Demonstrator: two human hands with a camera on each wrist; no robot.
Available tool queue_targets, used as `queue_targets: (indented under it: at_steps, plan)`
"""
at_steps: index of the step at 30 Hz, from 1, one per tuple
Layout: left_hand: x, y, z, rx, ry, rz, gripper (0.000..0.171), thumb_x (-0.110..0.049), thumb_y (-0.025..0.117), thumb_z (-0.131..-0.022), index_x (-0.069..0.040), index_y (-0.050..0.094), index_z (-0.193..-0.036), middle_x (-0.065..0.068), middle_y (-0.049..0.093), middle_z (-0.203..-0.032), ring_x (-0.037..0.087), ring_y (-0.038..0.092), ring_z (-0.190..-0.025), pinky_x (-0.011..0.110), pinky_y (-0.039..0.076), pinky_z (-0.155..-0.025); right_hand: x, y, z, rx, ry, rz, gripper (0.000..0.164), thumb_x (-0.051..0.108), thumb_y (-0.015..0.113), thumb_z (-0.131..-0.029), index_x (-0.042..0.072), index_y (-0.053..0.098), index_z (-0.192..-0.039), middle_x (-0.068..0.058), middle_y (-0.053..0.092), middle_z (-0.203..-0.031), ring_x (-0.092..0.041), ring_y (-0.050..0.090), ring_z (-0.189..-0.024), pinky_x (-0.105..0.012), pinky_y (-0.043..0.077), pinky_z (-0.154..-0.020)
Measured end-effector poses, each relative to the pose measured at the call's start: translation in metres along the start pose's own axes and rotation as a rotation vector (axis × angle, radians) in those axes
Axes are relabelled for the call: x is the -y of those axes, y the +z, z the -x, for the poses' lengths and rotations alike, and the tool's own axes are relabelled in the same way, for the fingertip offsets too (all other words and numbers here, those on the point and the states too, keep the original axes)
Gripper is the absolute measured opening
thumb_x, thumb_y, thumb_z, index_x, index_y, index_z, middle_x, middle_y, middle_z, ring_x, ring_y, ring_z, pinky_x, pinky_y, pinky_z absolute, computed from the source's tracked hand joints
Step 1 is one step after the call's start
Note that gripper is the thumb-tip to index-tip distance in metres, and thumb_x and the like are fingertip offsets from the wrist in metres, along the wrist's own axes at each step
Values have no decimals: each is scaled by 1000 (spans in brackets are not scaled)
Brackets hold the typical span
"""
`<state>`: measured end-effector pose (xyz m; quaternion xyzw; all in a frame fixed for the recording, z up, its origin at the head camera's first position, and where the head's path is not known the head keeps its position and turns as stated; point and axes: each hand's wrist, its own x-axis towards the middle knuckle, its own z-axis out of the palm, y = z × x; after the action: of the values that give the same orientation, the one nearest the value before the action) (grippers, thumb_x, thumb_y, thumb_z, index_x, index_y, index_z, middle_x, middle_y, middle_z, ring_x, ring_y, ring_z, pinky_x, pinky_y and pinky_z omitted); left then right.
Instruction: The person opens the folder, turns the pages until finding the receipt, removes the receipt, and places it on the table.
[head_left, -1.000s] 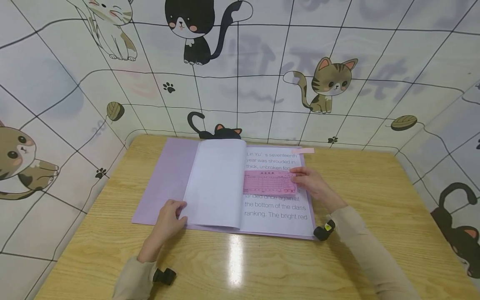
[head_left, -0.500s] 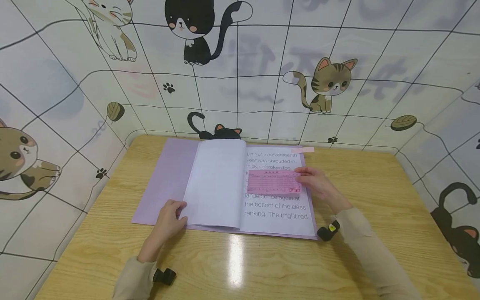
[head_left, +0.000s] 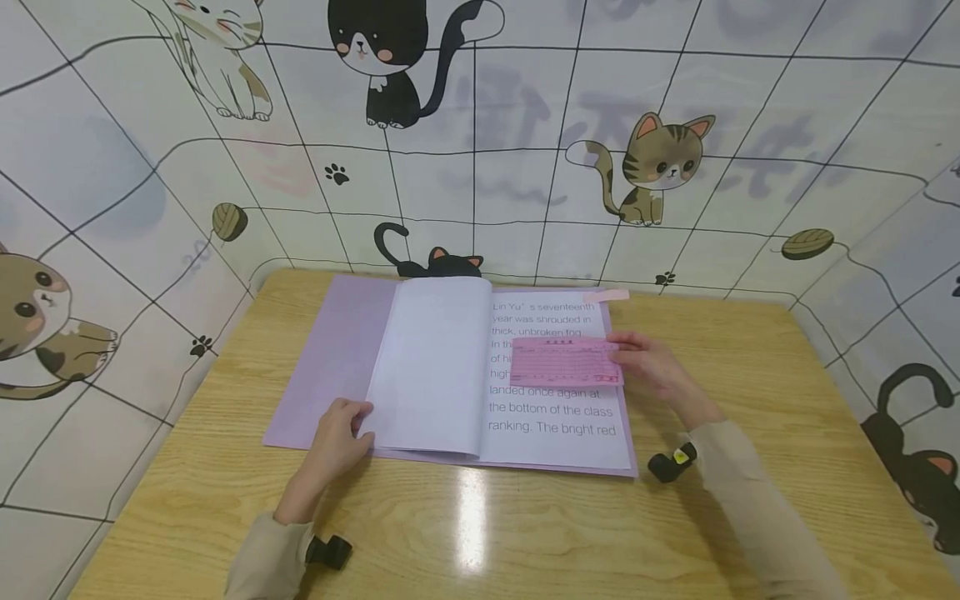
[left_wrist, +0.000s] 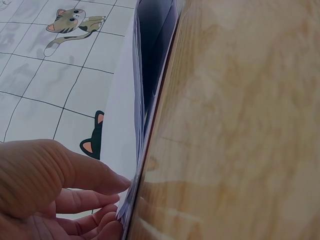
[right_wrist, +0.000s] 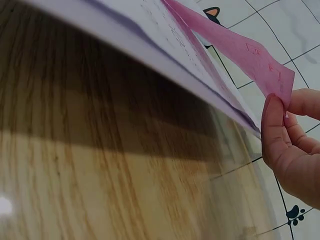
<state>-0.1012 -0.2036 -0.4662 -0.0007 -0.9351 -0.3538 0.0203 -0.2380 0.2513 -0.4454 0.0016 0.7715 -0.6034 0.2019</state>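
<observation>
A book (head_left: 547, 446) with a purple cover lies open on the wooden table. My right hand (head_left: 648, 367) pinches the right end of a pink receipt-like slip (head_left: 562, 362), a thin sheet with a printed grid. Over the right-hand page, the slip covers several lines of large print. In the right wrist view the slip (right_wrist: 245, 55) rises from the page toward thumb and forefinger. My left hand (head_left: 341, 437) rests at the lower left edge of the turned white pages (head_left: 427, 367). The left wrist view shows thumb and fingertips touching these pages (left_wrist: 122, 115), which bulge upward.
A pale pink strip (head_left: 611, 296) sticks out at the book's top right corner. Behind the wooden table (head_left: 420, 533) stands a white wall (head_left: 517, 183) with black grid lines and cartoon cats. Each wrist carries a small black camera (head_left: 330, 552).
My right hand has drawn the pink slip rightward, away from the book's fold, uncovering the line beginnings beneath it. My left hand and the turned pages have stayed put.
</observation>
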Motion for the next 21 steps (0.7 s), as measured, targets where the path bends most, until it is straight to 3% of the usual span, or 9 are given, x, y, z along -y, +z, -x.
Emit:
queue_targets:
  at_steps: [10,13,17,21]
  plan:
    - [-1,0,0,3,2,4,36,9,66,-71,15,60,-106,14,49,-84,24,45,-75,34,41,-66,-5,-17,8,23,-51,-131,48,8,56,-92,-9,36,-133,5,57,-104,-5,56,-94,-17,45,-85]
    - [-2,0,0,1,5,3,36,9,66,-71,15,61,-106,14,49,-84,24,45,-75,35,41,-66,-7,-23,10,43,-76,-182,39,5,55,-92,-5,43,-128,4,59,-102,-6,57,-93,-18,46,-84]
    - [-2,0,0,-1,5,-4,36,9,66,-71,15,61,-106,14,49,-84,24,45,-75,35,41,-66,-10,-31,13,45,-80,-234,24,4,56,-92,7,53,-115,4,61,-101,-7,59,-92,-19,48,-82]
    - [-2,0,0,0,3,-9,35,9,66,-71,15,61,-106,14,49,-83,24,45,-75,35,41,-67,-10,-39,19,41,-67,-271,20,4,56,-92,14,56,-109,6,62,-101,-7,59,-91,-19,48,-80]
